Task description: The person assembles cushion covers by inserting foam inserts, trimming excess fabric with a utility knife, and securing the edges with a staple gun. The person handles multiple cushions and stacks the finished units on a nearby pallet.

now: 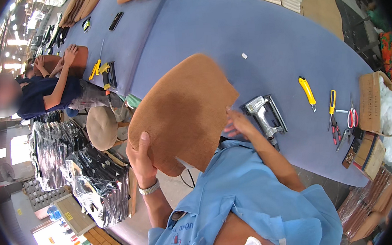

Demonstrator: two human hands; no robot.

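Note:
A brown upholstered chair panel (181,110), rounded on its left and upper sides, is tilted up in front of me. My left hand (142,156) grips its lower left edge, thumb on the brown face and the other fingers hidden behind. Beside the panel's right edge, my right hand (239,123) has its fingers apart; whether they touch the edge I cannot tell. Just right of that hand, a silver and black staple gun (264,116) lies on the blue-grey covered table (188,26).
Right of the staple gun lie a yellow utility knife (307,93), a yellow-handled screwdriver (332,102), red-handled scissors (352,118) and pliers (336,132). Cardboard boxes (369,104) stand at the right edge. A co-worker (60,89) handles brown panels at left, near another staple gun (108,75).

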